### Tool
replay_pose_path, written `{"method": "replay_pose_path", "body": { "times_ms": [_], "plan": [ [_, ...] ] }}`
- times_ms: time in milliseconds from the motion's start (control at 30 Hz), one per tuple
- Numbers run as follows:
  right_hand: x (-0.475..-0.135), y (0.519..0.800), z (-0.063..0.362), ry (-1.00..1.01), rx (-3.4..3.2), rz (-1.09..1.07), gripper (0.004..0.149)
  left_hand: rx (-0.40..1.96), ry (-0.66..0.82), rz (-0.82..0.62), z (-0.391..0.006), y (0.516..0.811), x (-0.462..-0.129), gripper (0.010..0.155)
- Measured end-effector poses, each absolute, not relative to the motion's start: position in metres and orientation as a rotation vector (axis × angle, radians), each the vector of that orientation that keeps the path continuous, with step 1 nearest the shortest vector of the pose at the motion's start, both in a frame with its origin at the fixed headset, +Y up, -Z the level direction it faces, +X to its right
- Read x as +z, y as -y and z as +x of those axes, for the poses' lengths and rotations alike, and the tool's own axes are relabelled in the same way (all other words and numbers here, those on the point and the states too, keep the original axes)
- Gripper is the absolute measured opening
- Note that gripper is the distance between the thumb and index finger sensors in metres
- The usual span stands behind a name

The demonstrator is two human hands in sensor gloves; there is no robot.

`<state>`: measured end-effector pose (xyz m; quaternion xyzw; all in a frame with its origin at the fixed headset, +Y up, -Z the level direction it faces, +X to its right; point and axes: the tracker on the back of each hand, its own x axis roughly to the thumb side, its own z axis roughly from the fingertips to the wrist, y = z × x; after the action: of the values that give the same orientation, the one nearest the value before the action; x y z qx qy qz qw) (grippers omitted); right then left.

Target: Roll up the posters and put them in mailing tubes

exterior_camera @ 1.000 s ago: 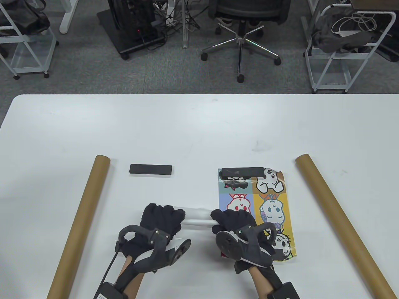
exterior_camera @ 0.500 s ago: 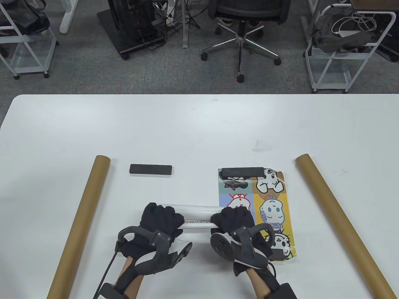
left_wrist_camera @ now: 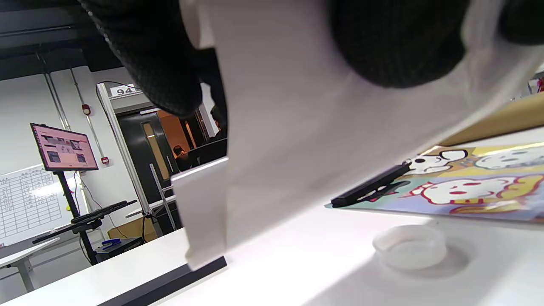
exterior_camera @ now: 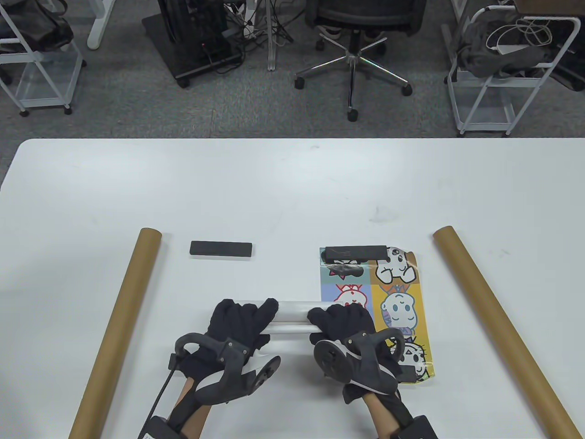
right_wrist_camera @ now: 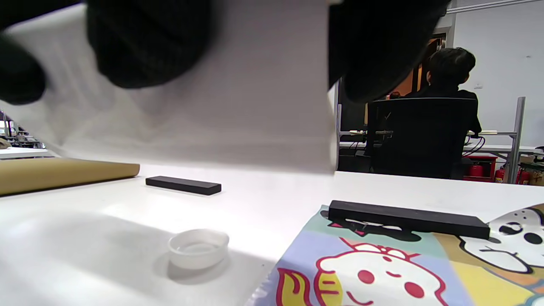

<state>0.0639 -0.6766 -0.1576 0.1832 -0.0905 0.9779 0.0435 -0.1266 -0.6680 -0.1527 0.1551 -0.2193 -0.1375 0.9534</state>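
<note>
A white rolled poster (exterior_camera: 292,315) lies crosswise between my two hands, near the table's front. My left hand (exterior_camera: 240,320) grips its left end with one finger stretched along it. My right hand (exterior_camera: 340,320) grips its right end. In both wrist views the rolled poster (left_wrist_camera: 297,127) (right_wrist_camera: 238,106) hangs above the table with gloved fingers (left_wrist_camera: 395,38) (right_wrist_camera: 144,42) curled over it. A flat cartoon poster (exterior_camera: 388,311) lies to the right, partly under my right hand. Brown mailing tubes lie at the left (exterior_camera: 119,329) and right (exterior_camera: 498,324).
A black bar (exterior_camera: 358,253) weighs down the far edge of the flat poster. A second black bar (exterior_camera: 220,248) lies on the bare table beyond my left hand. A white plastic cap (right_wrist_camera: 197,248) (left_wrist_camera: 410,250) sits on the table beneath the roll.
The roll has turned in my hands: the printed line seen half a second ago is out of sight. A left finger now stretches along the roll.
</note>
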Motion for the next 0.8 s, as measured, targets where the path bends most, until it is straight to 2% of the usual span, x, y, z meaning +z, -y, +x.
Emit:
{"method": "replay_pose_path", "body": {
  "times_ms": [133,400,800],
  "plan": [
    [-0.1582,0.6768,0.0648,0.265,2.979,0.559,0.054,-0.288,0.447,0.302,-0.1276,0.6701,-0.1538,0.05],
    [-0.1587,0.6799,0.0643,0.242,2.986,0.556,0.045,-0.296,0.446,0.282,-0.1265,0.6716,-0.1539,0.051],
    [-0.1581,0.679,0.0625,0.248,2.952,0.592,0.052,-0.318,0.43,0.286,-0.128,0.6692,-0.1537,0.047]
  ]
}}
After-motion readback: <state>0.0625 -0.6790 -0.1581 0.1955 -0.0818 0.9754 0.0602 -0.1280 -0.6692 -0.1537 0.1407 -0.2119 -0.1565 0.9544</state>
